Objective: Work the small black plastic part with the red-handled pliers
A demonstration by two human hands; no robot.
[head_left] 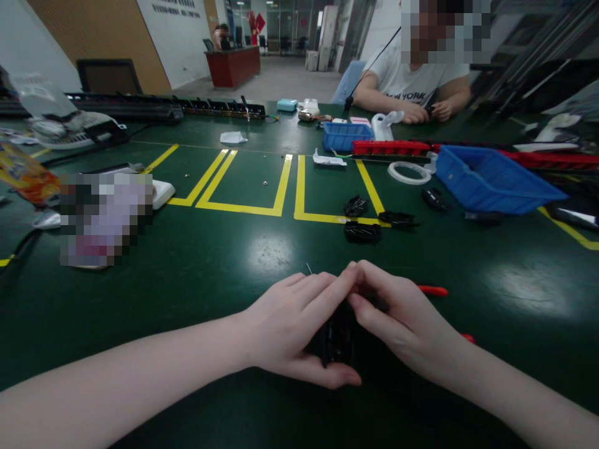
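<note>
Low over the green table, my left hand (299, 324) is closed around a small black plastic part (337, 340), its thumb below and its fingers over the far side. My right hand (395, 305) meets it from the right, thumb and fingertips pinched together at the part's upper end. What the right fingers pinch is mostly hidden. A thin metal pin or wire (309, 268) sticks up just beyond my left knuckles. Behind my right hand lies a tool with red handles (434, 290), partly covered by the hand.
Several black plastic parts (362, 231) lie ahead by the yellow tape (243, 209). A blue bin (496, 181) and a tape roll (409, 173) are at right. A blurred-out object (107, 218) lies at left. Across the table sits a person (412, 87).
</note>
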